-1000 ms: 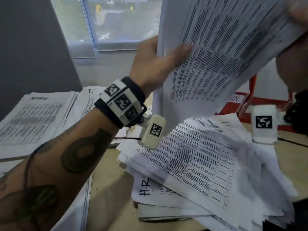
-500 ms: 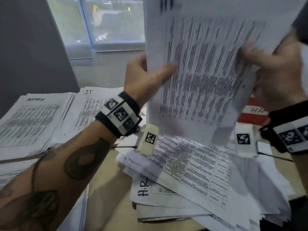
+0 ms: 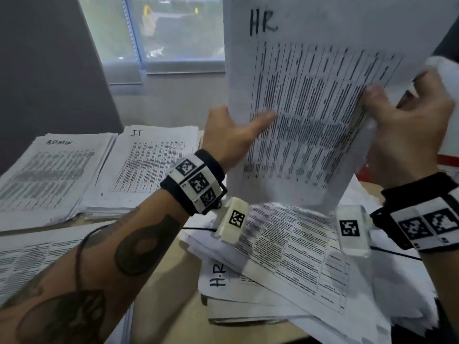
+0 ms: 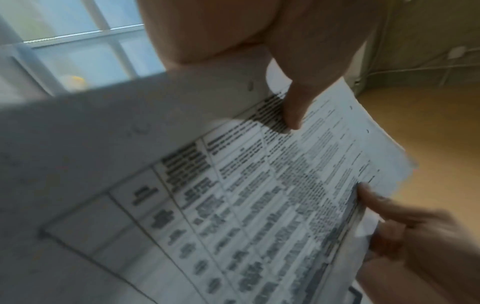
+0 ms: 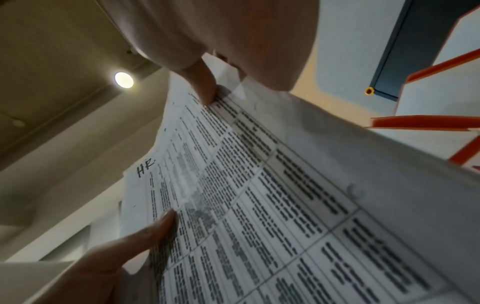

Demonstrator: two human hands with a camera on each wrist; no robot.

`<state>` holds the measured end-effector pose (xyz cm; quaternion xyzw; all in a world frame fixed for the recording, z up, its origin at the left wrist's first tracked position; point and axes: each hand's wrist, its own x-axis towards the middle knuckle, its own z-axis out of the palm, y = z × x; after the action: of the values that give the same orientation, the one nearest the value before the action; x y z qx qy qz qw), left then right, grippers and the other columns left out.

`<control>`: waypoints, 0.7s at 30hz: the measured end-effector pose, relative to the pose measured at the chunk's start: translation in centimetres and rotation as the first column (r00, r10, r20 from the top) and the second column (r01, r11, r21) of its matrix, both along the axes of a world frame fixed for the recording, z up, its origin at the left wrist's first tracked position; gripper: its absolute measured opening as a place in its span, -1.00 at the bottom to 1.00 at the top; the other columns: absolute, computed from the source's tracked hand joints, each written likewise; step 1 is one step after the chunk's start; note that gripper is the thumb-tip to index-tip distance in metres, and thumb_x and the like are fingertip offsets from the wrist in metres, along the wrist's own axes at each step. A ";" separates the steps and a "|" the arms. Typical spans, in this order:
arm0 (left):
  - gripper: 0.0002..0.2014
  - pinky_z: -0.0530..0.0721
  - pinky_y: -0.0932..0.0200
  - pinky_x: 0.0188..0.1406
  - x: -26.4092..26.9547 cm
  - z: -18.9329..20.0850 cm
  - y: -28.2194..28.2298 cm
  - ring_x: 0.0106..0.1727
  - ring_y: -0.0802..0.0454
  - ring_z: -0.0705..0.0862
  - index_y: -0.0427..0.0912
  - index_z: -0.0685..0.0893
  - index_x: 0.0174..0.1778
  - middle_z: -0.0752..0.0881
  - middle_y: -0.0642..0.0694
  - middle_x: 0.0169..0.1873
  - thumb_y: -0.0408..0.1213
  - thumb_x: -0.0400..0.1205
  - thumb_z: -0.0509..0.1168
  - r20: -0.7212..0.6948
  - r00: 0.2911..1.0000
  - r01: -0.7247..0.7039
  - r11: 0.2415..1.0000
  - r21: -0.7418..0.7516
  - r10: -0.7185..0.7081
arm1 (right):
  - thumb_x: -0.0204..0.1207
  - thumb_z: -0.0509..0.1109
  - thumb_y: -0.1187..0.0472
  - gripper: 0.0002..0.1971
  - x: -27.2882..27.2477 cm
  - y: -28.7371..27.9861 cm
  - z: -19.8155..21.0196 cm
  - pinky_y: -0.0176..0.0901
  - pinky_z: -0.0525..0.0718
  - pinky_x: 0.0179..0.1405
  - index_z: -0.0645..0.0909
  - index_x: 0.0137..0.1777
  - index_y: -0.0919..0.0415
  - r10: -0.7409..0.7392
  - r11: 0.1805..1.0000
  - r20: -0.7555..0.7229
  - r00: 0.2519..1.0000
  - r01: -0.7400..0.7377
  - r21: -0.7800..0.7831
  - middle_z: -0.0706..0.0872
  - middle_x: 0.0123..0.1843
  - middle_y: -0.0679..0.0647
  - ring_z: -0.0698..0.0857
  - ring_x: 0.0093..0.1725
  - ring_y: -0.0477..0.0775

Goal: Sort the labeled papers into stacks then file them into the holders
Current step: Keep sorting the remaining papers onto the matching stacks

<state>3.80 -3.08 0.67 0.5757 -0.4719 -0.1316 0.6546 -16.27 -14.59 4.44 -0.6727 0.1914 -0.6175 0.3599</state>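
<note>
Between the hands, the HR sheet (image 3: 310, 115) was white with dense black table rows and a black handwritten label. Under the right hand (image 3: 407, 135) showed a red-edged holder (image 3: 447, 161) — beneath both wrists, black bands (image 3: 193, 182) carried black-and-white square markers.

Window (image 3: 173, 33) with pale frame beyond left hand (image 3: 231, 140), dark panel (image 3: 49, 70) farther left; round ceiling light (image 5: 124, 79) lit; tan desk (image 3: 161, 289) below.

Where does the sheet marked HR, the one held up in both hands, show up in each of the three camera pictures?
Head: HR sheet upper right, upright.
Left wrist: HR sheet fills the centre, slanted.
Right wrist: HR sheet runs across the middle.
Shared landmark: left thumb pressed on the print.
</note>
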 end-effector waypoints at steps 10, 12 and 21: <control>-0.89 0.82 0.04 -0.18 0.2 -3.3 0.7 -0.20 0.18 0.84 0.00 0.82 -0.09 0.85 0.12 -0.26 -0.08 0.62 0.57 -0.087 0.994 -0.049 0.975 0.216 0.069 | 0.44 0.55 -0.11 -0.43 0.9 -0.9 -5.8 0.56 0.76 0.17 0.56 0.24 0.32 0.080 0.947 -0.367 0.927 0.044 0.318 0.72 0.20 0.45 0.75 0.18 0.52; -0.83 0.85 -0.07 -0.27 1.7 -0.7 1.3 -0.25 0.07 0.86 -0.09 0.87 -0.12 0.87 0.00 -0.27 -0.05 0.60 0.58 -0.005 0.980 -0.194 0.964 0.180 0.198 | 0.57 0.57 0.11 -0.65 0.9 -0.6 -5.3 0.46 0.81 0.11 0.53 0.15 0.28 0.118 0.966 -0.438 0.891 -0.001 0.258 0.72 0.11 0.40 0.77 0.06 0.43; -0.58 0.78 -0.31 -0.46 17.0 10.6 18.4 -0.50 -0.39 0.71 -0.25 0.76 -0.27 0.69 -0.50 -0.45 0.08 0.56 0.58 0.622 0.773 -0.476 0.764 0.436 0.126 | 0.27 0.61 -0.46 -0.29 -0.4 -0.7 -8.8 0.02 0.62 0.33 0.44 0.33 -0.26 0.107 0.968 -0.956 -0.273 -0.191 0.163 0.47 0.41 -0.09 0.61 0.30 0.02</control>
<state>20.79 15.35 11.23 0.8279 -0.4760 0.0196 0.2961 -16.66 -15.27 -4.34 -0.9252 0.2992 0.1976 0.1242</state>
